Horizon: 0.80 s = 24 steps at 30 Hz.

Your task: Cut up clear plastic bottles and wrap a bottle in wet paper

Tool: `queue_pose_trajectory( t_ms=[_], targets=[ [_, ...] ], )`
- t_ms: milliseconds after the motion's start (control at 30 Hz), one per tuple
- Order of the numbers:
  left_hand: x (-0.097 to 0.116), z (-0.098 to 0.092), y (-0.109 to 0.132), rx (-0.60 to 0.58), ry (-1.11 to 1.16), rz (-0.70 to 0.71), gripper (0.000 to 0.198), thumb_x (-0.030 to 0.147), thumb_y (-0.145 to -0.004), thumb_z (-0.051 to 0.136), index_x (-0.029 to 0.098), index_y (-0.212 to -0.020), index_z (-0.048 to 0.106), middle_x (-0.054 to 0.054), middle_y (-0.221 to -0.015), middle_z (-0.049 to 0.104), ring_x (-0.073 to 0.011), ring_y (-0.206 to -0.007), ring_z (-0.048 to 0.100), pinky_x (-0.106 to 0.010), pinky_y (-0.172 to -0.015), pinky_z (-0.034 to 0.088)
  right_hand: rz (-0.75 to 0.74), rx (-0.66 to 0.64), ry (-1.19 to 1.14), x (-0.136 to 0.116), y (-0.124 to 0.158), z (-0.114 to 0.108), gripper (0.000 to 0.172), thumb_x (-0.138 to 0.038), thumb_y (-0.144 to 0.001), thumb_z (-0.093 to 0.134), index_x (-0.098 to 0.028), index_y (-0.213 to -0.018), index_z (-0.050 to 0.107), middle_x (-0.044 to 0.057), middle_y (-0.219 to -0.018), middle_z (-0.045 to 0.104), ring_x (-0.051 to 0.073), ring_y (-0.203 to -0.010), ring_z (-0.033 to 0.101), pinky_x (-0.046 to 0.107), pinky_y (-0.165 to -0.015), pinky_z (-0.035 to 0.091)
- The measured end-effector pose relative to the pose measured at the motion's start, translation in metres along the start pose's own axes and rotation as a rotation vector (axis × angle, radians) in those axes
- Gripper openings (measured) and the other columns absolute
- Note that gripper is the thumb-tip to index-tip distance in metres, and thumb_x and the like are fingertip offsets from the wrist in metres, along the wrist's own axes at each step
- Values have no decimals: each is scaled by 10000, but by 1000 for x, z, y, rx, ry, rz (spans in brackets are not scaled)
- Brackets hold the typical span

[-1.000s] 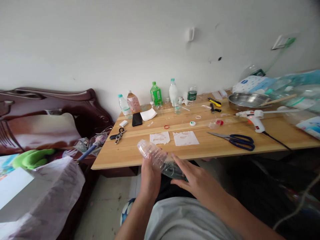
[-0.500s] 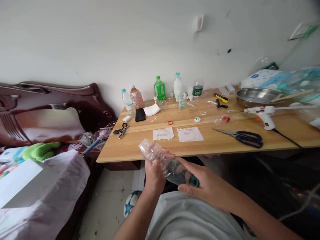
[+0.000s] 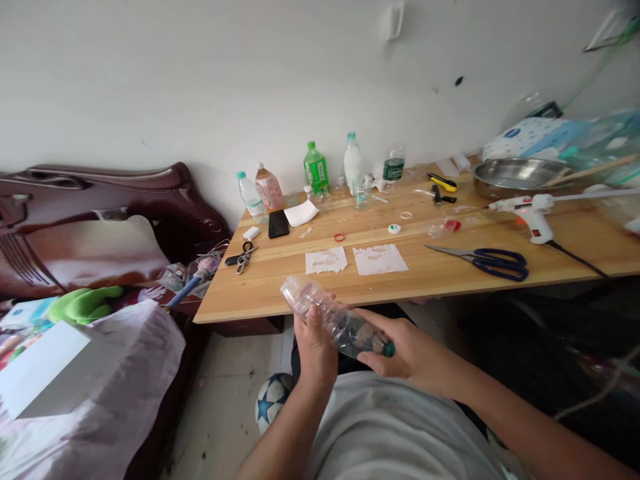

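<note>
Near six o'clock, the person's left hand (image 3: 316, 343) grips a clear bottle (image 3: 346, 333), which partly hides its fingers; the right hand (image 3: 400, 343) clasps the green-capped end, pointing toward four. The wall socket (image 3: 607, 32) at two is cut off. Lettering on the green-labelled bottle (image 3: 394, 170), past one, blurs.

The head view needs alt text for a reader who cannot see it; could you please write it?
A person's left hand and right hand hold a tilted clear bottle with a green cap by a wooden table. On it are two papers, large scissors and a glue gun, with other bottles behind.
</note>
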State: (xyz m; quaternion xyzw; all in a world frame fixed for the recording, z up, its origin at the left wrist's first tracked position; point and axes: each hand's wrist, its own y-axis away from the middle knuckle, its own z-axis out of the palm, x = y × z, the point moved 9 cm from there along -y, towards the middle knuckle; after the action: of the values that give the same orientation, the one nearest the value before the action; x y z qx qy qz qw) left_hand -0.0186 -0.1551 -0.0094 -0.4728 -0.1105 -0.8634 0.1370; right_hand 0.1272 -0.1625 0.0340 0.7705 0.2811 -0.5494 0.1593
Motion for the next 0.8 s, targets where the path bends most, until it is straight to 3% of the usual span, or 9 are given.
queue_pose_trajectory(
  t_ms=[200, 367, 433, 533, 800],
  targets=[
    [-4, -1, -2, 19, 17, -1, 529, 594, -703, 760, 169, -995, 642, -61, -797, 717, -211, -675, 706, -314, -666, 531, 27, -70, -86, 5, 1, 4, 633, -416, -898, 636, -264, -1486, 457, 61, -1257, 675, 279, -1072, 662, 398, -927, 534],
    [-7, -3, -4, -1, 32, 4, 507, 542, -707, 785, 181, -1023, 619, -89, -937, 728, -219, -705, 720, -336, -691, 547, 33, -72, -149, 10, 0, 6, 587, -435, -923, 608, -271, -1470, 473, 42, -1191, 674, 227, -1043, 636, 340, -937, 497],
    [-9, -4, -4, -8, 60, -13, 535, 523, -691, 805, 184, -1055, 606, -106, -1005, 722, -233, -741, 731, -364, -732, 559, 84, -92, -177, 18, 0, 9, 597, -447, -922, 612, -256, -1469, 469, 27, -1022, 688, 172, -844, 633, 271, -777, 512],
    [-10, -3, -4, -17, 82, -36, 539, 486, -706, 805, 186, -1097, 589, -113, -1021, 714, -254, -781, 739, -397, -767, 567, 164, -125, -236, 32, 1, 12, 625, -469, -923, 613, -230, -1475, 444, -21, -781, 603, 102, -599, 498, 196, -543, 408],
    [-9, 0, -3, -6, 99, -57, 566, 493, -691, 804, 212, -1120, 563, -81, -968, 717, -268, -783, 736, -436, -800, 567, 184, -192, -285, 41, 2, 14, 608, -483, -936, 590, -218, -1463, 440, -34, -736, 537, 95, -579, 479, 194, -515, 380]
  ],
)
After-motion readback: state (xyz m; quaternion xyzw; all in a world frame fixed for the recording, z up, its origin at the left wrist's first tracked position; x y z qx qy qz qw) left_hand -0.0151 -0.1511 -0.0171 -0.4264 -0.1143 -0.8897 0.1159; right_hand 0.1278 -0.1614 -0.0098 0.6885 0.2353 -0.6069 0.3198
